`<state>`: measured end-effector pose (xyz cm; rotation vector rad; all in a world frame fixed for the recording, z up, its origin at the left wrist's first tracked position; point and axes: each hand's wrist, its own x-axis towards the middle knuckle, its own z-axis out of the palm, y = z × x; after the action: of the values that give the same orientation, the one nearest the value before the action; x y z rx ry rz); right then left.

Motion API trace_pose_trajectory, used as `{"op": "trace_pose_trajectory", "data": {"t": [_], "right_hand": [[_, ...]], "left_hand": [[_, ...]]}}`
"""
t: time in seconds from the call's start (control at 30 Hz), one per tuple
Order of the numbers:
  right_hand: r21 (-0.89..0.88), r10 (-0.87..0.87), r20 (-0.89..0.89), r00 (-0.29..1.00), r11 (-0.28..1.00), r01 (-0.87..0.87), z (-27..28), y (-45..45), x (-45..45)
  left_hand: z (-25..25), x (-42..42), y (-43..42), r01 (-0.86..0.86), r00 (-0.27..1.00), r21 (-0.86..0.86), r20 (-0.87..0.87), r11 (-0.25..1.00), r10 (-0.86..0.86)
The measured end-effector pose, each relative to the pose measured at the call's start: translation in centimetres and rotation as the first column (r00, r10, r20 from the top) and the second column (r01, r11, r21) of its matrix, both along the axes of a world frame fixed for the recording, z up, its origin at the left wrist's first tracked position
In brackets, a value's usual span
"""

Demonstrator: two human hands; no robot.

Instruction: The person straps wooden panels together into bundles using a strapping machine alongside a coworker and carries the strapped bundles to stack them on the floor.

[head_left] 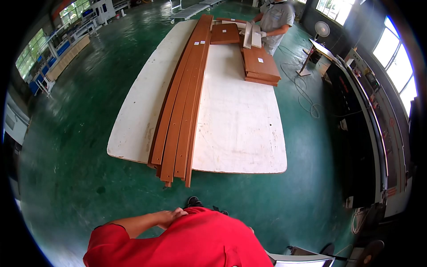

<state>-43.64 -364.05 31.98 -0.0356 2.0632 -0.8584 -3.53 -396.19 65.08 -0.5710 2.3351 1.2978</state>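
Note:
My left hand (171, 216) is at the front of my red shirt (200, 240), near its lower edge. Its fingers are curled in against the cloth, and whatever they may hold is hidden. My right hand does not show; the shirt covers that side. Ahead of me, long reddish-brown boards (180, 120) lie side by side in a stack on a white-topped table (240, 133). Their near ends jut past the table's front edge, and small white labels are stuck on them farther back. Neither of my hands touches the boards.
A co-worker (276, 22) at the far right corner holds pale pieces (252, 36) with gloved hands. Brown panels (261, 64) are stacked there, with another brown panel (224, 34) beside the boards. A fan (322, 29), floor cables (304, 91) and a long dark machine (351, 133) stand right.

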Motion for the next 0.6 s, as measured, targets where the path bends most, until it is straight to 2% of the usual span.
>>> {"op": "trace_pose_trajectory", "data": {"t": [0.13, 0.2, 0.4, 0.6], "right_hand": [[-0.077, -0.063, 0.067, 0.996, 0.995, 0.068, -0.2, -0.1, 0.0], [-0.14, -0.113, 0.119, 0.986, 0.982, 0.13, 3.4, -1.1, -0.1], [-0.12, -0.081, 0.1, 0.992, 0.988, 0.093, 6.1, -2.5, -0.1], [-0.163, -0.11, 0.161, 0.981, 0.977, 0.137, 3.6, -1.8, -0.6]], "left_hand": [[-0.2, 0.1, -0.2, 0.003, 0.999, 0.01, -0.051, 1.0, -0.002], [-0.1, 0.0, -0.2, 0.006, 0.999, 0.007, -0.048, 1.0, -0.005], [-0.7, 0.1, -0.2, 0.019, 0.997, -0.017, -0.072, 1.0, -0.02], [-0.3, -0.2, -0.4, 0.021, 0.998, -0.001, -0.051, 1.0, -0.021]]}}
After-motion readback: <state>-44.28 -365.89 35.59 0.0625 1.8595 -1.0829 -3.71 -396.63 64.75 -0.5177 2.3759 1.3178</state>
